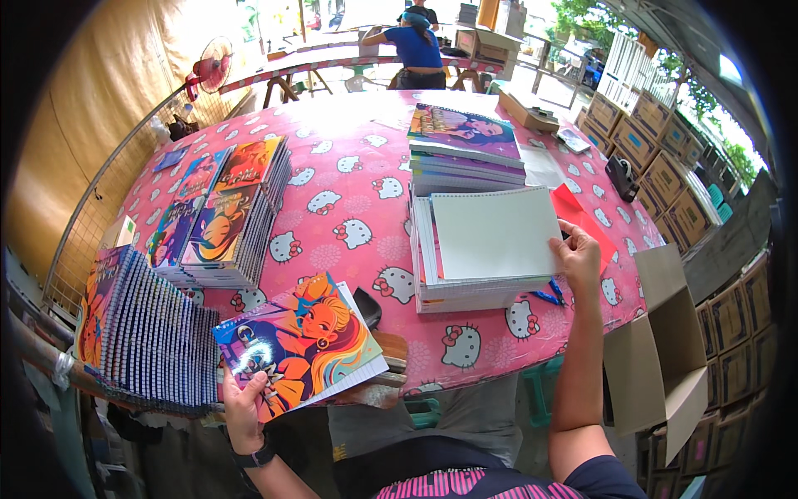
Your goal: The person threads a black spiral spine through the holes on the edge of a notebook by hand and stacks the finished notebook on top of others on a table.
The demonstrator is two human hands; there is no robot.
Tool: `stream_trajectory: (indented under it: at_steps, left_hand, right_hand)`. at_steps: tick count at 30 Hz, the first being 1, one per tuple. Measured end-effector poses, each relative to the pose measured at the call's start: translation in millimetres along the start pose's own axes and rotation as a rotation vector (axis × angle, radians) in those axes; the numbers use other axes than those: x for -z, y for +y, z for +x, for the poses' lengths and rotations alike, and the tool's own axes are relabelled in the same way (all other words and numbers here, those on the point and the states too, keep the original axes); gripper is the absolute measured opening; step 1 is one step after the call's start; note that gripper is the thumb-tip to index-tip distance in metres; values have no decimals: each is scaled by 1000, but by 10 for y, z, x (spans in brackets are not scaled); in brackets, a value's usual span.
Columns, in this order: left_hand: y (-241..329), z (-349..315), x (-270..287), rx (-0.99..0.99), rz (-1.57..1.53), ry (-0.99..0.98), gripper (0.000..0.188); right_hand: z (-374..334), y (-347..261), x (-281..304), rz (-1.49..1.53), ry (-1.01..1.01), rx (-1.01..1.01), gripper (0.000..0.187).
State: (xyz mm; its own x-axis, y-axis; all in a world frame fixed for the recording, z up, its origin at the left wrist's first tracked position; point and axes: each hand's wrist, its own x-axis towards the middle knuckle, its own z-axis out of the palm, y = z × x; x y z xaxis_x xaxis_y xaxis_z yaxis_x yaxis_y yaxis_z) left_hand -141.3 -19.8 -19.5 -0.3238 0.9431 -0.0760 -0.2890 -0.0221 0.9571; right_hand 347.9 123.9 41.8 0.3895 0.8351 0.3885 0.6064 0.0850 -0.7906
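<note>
A pink cloth with cat faces covers the bench (316, 224), with a green stool (540, 392) below its near edge. A tan sheet (91, 83) hangs at the left behind wire mesh (100, 200) and a red fan (214, 65). Cardboard boxes (669, 181) stand stacked along the right. Bright daylight floods the open far side, past a trestle table (332, 66), with green trees (582, 29) outside.

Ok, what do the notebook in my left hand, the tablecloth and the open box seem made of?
Notebook: paper, probably glossy card cover, given the glare. Tablecloth: likely smooth plastic, from its sheen. Box: matte, apparently cardboard, with brown flaps.
</note>
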Motion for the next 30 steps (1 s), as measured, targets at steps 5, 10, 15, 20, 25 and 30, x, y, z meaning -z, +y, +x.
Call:
stream_trajectory:
  at_steps: [5,10,15,20,25,30]
  left_hand:
    - [-52,-17,-57,-146,-51,5,51]
    - [-65,-22,27,-325,-213,-6,50]
    - [-292,86,52,-362,-494,-200,40]
    - [-159,323,-654,-112,-508,-192,34]
    - [-62,359,-733,-276,-332,-224,38]
    - [76,478,-493,-287,16,-457,33]
  right_hand:
    - [-21,-74,0,-32,36,-21,19]
    - [-144,-209,-4,108,359,417,11]
    - [-984,-1020,-242,379,13,330,15]
    - [-1501,-1104,-668,952,-573,-45,30]
    - [-1554,-971,-723,780,-673,-49,36]
    - [-1849,-450,-692,392,-583,298,31]
